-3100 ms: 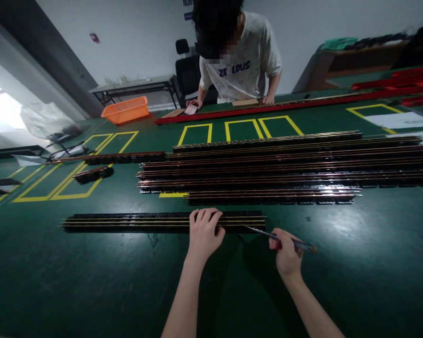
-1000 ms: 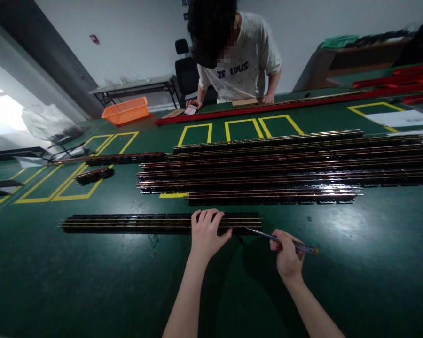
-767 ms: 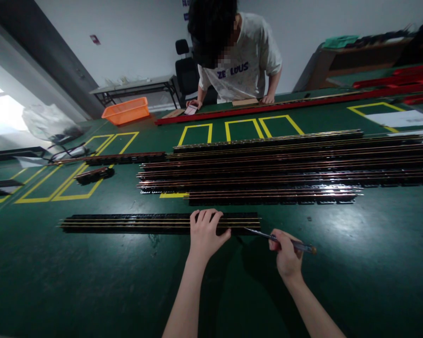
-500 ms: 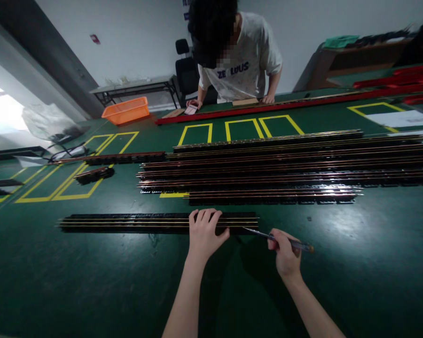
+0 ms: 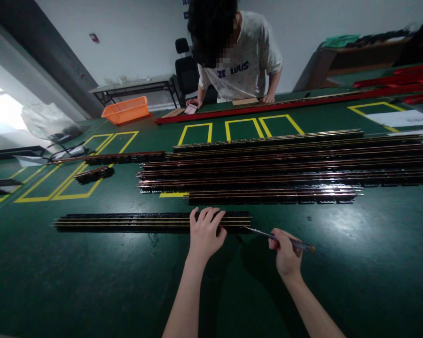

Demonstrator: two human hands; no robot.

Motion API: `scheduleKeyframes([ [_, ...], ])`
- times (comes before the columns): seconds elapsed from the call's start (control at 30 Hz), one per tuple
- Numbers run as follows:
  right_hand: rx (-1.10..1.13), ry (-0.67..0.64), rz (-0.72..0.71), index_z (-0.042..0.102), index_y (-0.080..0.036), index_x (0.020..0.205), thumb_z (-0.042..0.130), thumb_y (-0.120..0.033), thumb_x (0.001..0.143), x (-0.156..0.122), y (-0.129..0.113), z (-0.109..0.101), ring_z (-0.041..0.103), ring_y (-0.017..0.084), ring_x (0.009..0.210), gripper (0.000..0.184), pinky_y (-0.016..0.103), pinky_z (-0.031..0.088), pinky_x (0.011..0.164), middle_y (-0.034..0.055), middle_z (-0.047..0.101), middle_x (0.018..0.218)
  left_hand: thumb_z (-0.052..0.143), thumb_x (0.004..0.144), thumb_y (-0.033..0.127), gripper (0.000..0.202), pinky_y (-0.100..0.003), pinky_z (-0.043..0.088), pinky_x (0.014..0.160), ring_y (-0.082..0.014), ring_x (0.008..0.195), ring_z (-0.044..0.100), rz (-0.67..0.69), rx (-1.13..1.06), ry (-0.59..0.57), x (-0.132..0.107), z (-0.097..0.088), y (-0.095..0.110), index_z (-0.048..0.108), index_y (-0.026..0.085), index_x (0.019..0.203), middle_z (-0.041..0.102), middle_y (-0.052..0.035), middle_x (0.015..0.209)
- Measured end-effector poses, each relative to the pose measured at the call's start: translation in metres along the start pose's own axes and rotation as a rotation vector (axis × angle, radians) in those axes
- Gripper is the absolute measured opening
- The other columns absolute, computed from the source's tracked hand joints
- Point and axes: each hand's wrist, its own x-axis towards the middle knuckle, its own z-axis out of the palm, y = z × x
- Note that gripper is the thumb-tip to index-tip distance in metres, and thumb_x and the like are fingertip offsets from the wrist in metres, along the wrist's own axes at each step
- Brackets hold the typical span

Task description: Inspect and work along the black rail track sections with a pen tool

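Observation:
A long black strip with thin brass rails (image 5: 127, 222) lies crosswise on the green table (image 5: 373, 263) in front of me. My left hand (image 5: 205, 232) rests on the strip near its right end, fingers curled over the far edge and pressing it down. My right hand (image 5: 285, 253) is closed round a thin screwdriver (image 5: 268, 234). The metal tip of the screwdriver points left and touches the strip's right end; its handle sticks out to the right.
A pile of several longer rail strips (image 5: 285, 164) lies just beyond. Short strip pieces (image 5: 93, 173) sit at left among yellow floor-tape boxes. Across the table a person in a white T-shirt (image 5: 243, 61) leans over a red strip (image 5: 268, 109). An orange basket (image 5: 126, 109) stands far left.
The black strip has slid some way to the left under my left hand. My right hand and the screwdriver have stayed nearly in place.

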Motion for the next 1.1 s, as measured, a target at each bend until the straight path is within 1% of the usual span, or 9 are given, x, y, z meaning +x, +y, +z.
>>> scheduleKeyframes([
  [0.1, 0.015, 0.001, 0.003, 0.048, -0.019, 0.042, 0.053, -0.038, 0.077, 0.0000, 0.0031, -0.0018, 0.041, 0.011, 0.041, 0.041, 0.025, 0.033, 0.043, -0.0024, 0.043, 0.041, 0.051, 0.076, 0.019, 0.031, -0.052, 0.028, 0.101, -0.0238, 0.104, 0.056, 0.006, 0.007, -0.011, 0.0001, -0.0020, -0.0005, 0.060, 0.023, 0.105, 0.065, -0.0033, 0.107],
  [0.23, 0.056, 0.066, 0.026, 0.049, -0.019, 0.042, 0.054, -0.037, 0.077, -0.0003, 0.0091, -0.0035, 0.042, 0.011, 0.041, 0.039, 0.025, 0.034, 0.043, -0.0023, 0.045, 0.042, 0.050, 0.076, 0.017, 0.031, -0.051, 0.029, 0.101, -0.0235, 0.103, 0.056, 0.007, 0.002, -0.018, 0.0001, -0.0027, -0.0018, 0.059, 0.023, 0.105, 0.065, -0.0036, 0.108],
  [0.3, 0.058, 0.078, 0.033, 0.050, -0.019, 0.042, 0.054, -0.036, 0.077, -0.0003, 0.0104, -0.0032, 0.043, 0.011, 0.042, 0.039, 0.025, 0.035, 0.044, -0.0023, 0.046, 0.042, 0.050, 0.076, 0.017, 0.031, -0.050, 0.028, 0.101, -0.0230, 0.103, 0.056, 0.002, 0.001, -0.024, 0.0001, -0.0027, -0.0024, 0.059, 0.023, 0.105, 0.065, -0.0036, 0.108],
  [0.4, 0.067, 0.072, 0.019, 0.048, -0.019, 0.042, 0.054, -0.036, 0.077, -0.0001, 0.0093, -0.0019, 0.042, 0.011, 0.042, 0.040, 0.025, 0.034, 0.044, -0.0027, 0.044, 0.041, 0.050, 0.076, 0.017, 0.032, -0.050, 0.028, 0.102, -0.0225, 0.103, 0.056, 0.004, -0.001, -0.033, 0.0001, -0.0028, -0.0026, 0.059, 0.023, 0.106, 0.065, -0.0034, 0.108],
  [0.5, 0.070, 0.026, 0.020, 0.048, -0.019, 0.042, 0.053, -0.037, 0.077, -0.0002, 0.0066, -0.0012, 0.041, 0.011, 0.042, 0.040, 0.025, 0.033, 0.044, -0.0029, 0.043, 0.042, 0.049, 0.076, 0.018, 0.032, -0.050, 0.028, 0.102, -0.0224, 0.103, 0.056, 0.006, -0.012, -0.036, 0.0002, -0.0032, -0.0019, 0.059, 0.022, 0.106, 0.065, -0.0037, 0.108],
  [0.6, 0.081, -0.003, 0.027, 0.048, -0.019, 0.043, 0.053, -0.037, 0.078, -0.0004, 0.0048, -0.0015, 0.041, 0.011, 0.043, 0.040, 0.025, 0.034, 0.045, -0.0029, 0.044, 0.043, 0.051, 0.076, 0.021, 0.030, -0.049, 0.029, 0.102, -0.0222, 0.102, 0.056, 0.004, -0.022, -0.034, 0.0002, -0.0035, -0.0005, 0.059, 0.020, 0.105, 0.065, -0.0044, 0.107],
  [0.9, 0.077, 0.016, 0.032, 0.049, -0.019, 0.042, 0.053, -0.037, 0.078, -0.0002, 0.0053, -0.0023, 0.042, 0.011, 0.043, 0.040, 0.025, 0.033, 0.044, -0.0026, 0.044, 0.043, 0.057, 0.078, 0.039, 0.032, -0.050, 0.030, 0.100, -0.0236, 0.101, 0.057, 0.003, -0.033, -0.020, 0.0002, 0.0018, -0.0005, 0.059, 0.020, 0.103, 0.065, -0.0053, 0.106],
  [1.1, 0.036, 0.047, 0.009, 0.049, -0.019, 0.041, 0.054, -0.038, 0.076, 0.0008, 0.0056, -0.0034, 0.042, 0.011, 0.041, 0.040, 0.025, 0.034, 0.043, -0.0021, 0.045, 0.041, 0.061, 0.077, 0.040, 0.031, -0.050, 0.034, 0.098, -0.0227, 0.099, 0.058, -0.003, -0.011, 0.000, 0.0003, 0.0036, -0.0024, 0.059, 0.021, 0.102, 0.065, -0.0040, 0.105],
])
